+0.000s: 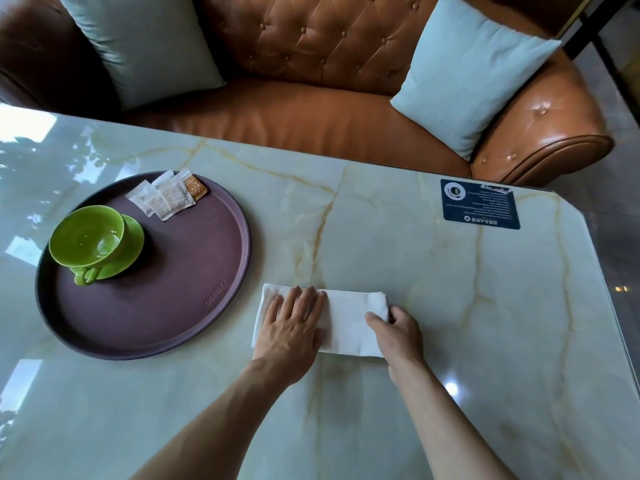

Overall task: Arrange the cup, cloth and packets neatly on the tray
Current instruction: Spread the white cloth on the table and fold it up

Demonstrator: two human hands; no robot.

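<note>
Cloth on table, at 3 o'clock of tray (cup, packets already aboard). Left hand pressed flat on it, right hand pinching its end. Risk: fold springs open on lifting.

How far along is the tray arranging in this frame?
Done: the green cup sits on its saucer on the tray, with the packets fanned at the far rim. In hand: the white cloth lies folded on the table, left hand pressing it flat, right hand pinching its end. Left: moving the cloth onto the tray.
</note>
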